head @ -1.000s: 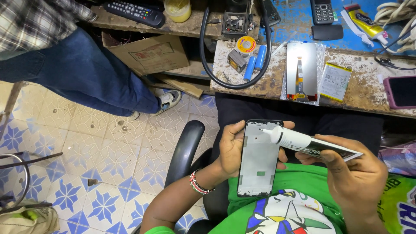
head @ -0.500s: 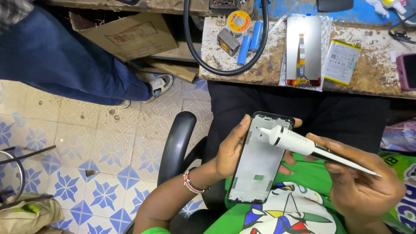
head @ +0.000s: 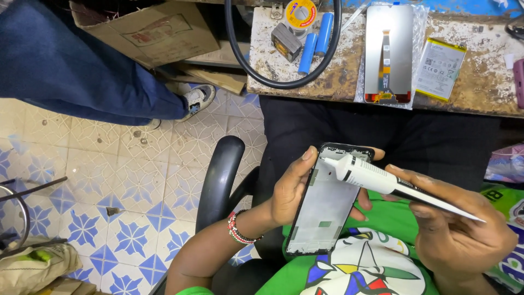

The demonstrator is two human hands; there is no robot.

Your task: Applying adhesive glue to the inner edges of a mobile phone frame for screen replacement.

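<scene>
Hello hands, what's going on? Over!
Left hand grips the phone frame upright over the lap. Right hand holds the white glue tube, nozzle at the frame's top left corner. Nothing blocks either hand.

The phone frame (head: pixel 326 205) is a long black rectangle with a pale grey inner plate, stripped of its screen, its open face turned up toward the camera. It stands tilted, top end away and slightly to the right, above the lap. A small green patch sits low on the plate. The white glue tube (head: pixel 382 180) is squeezed flat toward its tail, lying slantwise across the frame's upper right corner, nozzle tip touching the plate near the top edge.
</scene>
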